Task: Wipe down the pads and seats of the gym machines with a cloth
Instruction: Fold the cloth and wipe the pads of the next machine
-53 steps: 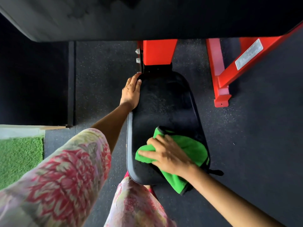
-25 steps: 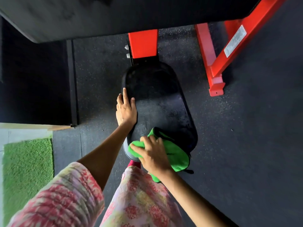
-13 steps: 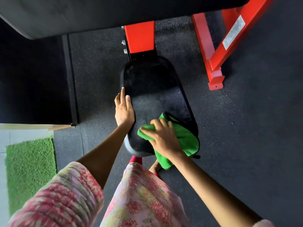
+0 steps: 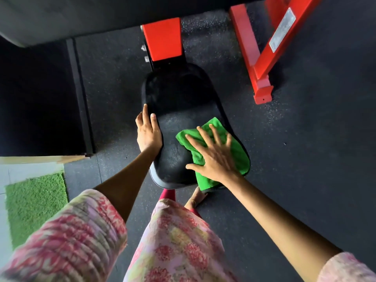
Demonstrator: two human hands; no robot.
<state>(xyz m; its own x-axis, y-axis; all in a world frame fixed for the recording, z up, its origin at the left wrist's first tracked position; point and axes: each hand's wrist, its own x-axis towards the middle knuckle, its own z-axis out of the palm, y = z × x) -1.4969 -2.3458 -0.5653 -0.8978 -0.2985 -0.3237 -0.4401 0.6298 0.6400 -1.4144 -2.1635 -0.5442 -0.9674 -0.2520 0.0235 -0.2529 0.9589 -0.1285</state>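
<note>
Right hand (image 4: 213, 157): fingers now splayed flat on green cloth (image 4: 238, 153), shifted toward seat's (image 4: 175, 159) 3 o'clock edge. Left hand (image 4: 148, 131): unmoved, fingers straight, resting on 9 o'clock edge.

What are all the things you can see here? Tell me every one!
seat pad: one, black, centre, on the machine.
cloth: one, green, on the pad's right near edge, part hanging off.
machine frame: red, post behind the pad, leg at upper right.
floor: dark speckled rubber, all around.
turf patch: one, green, lower left.
left hand: rests on the pad's left edge.
right hand: fingers spread, presses the cloth.
sleeves: pink floral, bottom.
</note>
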